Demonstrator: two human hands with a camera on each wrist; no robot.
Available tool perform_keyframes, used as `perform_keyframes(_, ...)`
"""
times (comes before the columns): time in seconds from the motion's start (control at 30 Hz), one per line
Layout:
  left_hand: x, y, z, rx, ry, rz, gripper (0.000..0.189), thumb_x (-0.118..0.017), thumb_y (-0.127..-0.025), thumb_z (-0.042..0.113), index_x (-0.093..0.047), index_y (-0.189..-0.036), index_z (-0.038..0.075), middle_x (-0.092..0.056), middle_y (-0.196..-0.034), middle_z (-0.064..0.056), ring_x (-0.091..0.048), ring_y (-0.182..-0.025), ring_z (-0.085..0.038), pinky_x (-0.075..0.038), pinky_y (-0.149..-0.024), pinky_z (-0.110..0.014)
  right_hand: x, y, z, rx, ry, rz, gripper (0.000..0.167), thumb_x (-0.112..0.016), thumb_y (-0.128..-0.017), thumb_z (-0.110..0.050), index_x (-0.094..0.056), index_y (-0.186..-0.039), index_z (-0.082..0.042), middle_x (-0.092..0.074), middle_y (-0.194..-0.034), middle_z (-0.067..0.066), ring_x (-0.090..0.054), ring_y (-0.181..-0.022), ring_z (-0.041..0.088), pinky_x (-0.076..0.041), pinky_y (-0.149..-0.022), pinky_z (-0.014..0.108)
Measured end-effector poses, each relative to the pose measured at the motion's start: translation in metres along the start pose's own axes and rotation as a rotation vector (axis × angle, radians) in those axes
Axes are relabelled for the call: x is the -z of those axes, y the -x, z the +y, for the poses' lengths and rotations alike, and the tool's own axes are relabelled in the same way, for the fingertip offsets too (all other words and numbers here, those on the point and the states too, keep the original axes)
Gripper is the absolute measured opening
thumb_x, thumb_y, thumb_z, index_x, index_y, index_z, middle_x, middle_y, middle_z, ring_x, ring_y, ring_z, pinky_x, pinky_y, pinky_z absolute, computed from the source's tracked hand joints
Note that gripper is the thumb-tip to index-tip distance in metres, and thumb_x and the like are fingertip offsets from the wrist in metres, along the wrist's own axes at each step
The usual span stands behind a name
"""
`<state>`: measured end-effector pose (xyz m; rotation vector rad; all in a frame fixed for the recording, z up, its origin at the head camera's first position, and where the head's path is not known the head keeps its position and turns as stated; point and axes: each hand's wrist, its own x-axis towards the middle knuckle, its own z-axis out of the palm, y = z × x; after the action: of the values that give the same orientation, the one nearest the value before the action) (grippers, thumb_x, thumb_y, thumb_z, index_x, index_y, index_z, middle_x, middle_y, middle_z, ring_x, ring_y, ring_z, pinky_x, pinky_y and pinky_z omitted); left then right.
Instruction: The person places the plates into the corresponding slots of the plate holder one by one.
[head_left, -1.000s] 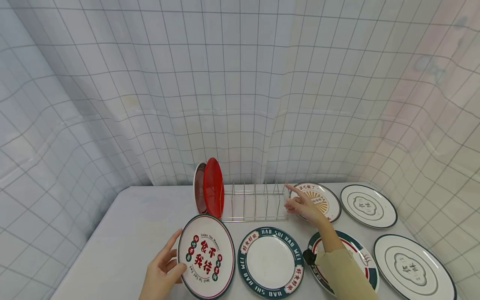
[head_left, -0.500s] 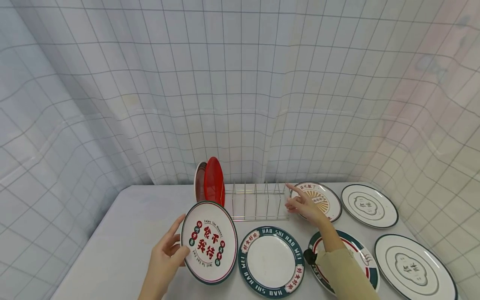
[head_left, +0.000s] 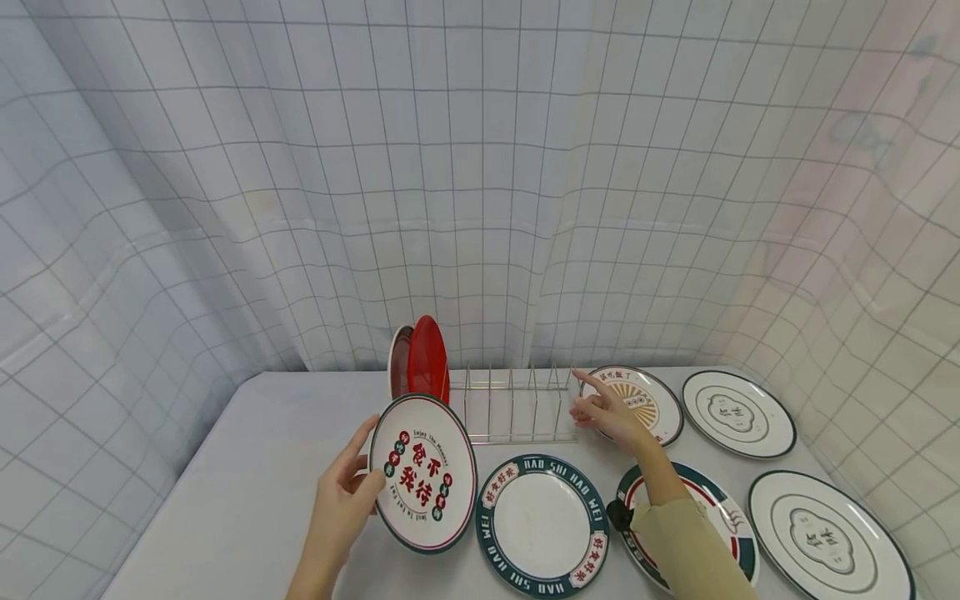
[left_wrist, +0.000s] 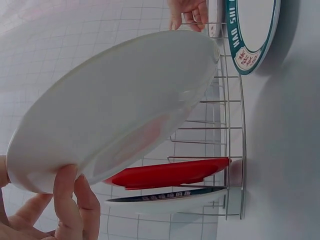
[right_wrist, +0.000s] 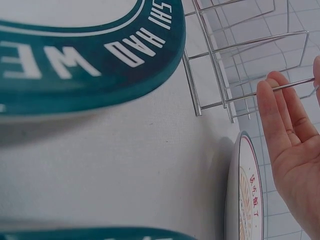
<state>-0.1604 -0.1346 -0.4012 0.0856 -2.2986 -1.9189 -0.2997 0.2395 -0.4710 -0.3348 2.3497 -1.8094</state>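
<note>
In the head view my left hand (head_left: 337,508) grips the left edge of a white plate (head_left: 423,475) with red characters and a dark green rim. The plate is tilted up, its face toward me, in front of the wire dish rack (head_left: 517,441). In the left wrist view the plate's white underside (left_wrist: 115,100) shows, with the fingers (left_wrist: 67,200) bent against it. My right hand (head_left: 609,417) is at the rack's right end, where its fingers and thumb hold a top wire (right_wrist: 241,97). A red plate (head_left: 426,358) and a white-rimmed plate (head_left: 395,367) stand upright in the rack's left slots.
A green-rimmed plate (head_left: 540,525) lies in front of the rack. To the right lie a sunburst plate (head_left: 637,392), a green-and-red-rimmed plate (head_left: 738,525) partly under the right sleeve, and two thin-rimmed plates (head_left: 738,412). A gridded curtain (head_left: 480,208) surrounds the white table (head_left: 225,483).
My left hand has lifted the white plate up and slightly to the right, nearer the rack, where it now overlaps the red plate's lower part. The right hand has stayed at the rack's end.
</note>
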Motion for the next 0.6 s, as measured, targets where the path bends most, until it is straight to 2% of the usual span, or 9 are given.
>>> perform_keyframes(0.17,-0.002,-0.002,-0.002,-0.011,-0.010,0.019,0.063,-0.049,-0.083,-0.004,-0.042,-0.137,0.027,-0.059,-0.097,-0.019,-0.058,-0.064,-0.013,-0.050,-0.047,-0.026,0.000,-0.001,0.004,-0.005,0.019,0.015,0.058,-0.053,-0.093,-0.027,-0.027,-0.144,-0.022,-0.059,-0.099,0.022,-0.058,-0.094,0.036,-0.053,-0.079,0.030)
perform_keyframes(0.4,-0.007,-0.002,0.000,-0.038,-0.022,0.049,0.063,-0.052,-0.082,-0.005,-0.042,-0.137,0.024,-0.060,-0.094,-0.019,-0.056,-0.061,-0.012,-0.049,-0.049,-0.025,0.000,-0.001,0.003,-0.023,0.016,0.030,0.054,-0.051,-0.094,-0.020,-0.028,-0.144,-0.025,-0.061,-0.097,0.019,-0.057,-0.095,0.038,-0.053,-0.079,0.030)
perform_keyframes(0.5,-0.010,-0.003,0.001,-0.083,-0.024,0.080,0.062,-0.052,-0.080,-0.007,-0.045,-0.135,0.021,-0.061,-0.091,-0.019,-0.056,-0.060,-0.012,-0.050,-0.051,-0.025,0.000,-0.001,0.003,-0.009,0.024,0.020,0.054,-0.049,-0.095,-0.018,-0.027,-0.144,-0.022,-0.061,-0.097,0.020,-0.058,-0.093,0.036,-0.053,-0.079,0.030)
perform_keyframes(0.6,-0.014,-0.004,0.000,-0.157,-0.044,0.137,0.060,-0.052,-0.079,-0.008,-0.050,-0.132,0.018,-0.062,-0.086,-0.018,-0.055,-0.058,-0.012,-0.051,-0.051,-0.025,0.000,-0.001,0.003,-0.010,0.029,0.019,0.055,-0.050,-0.095,-0.020,-0.027,-0.144,-0.021,-0.061,-0.097,0.019,-0.059,-0.091,0.031,-0.053,-0.079,0.030)
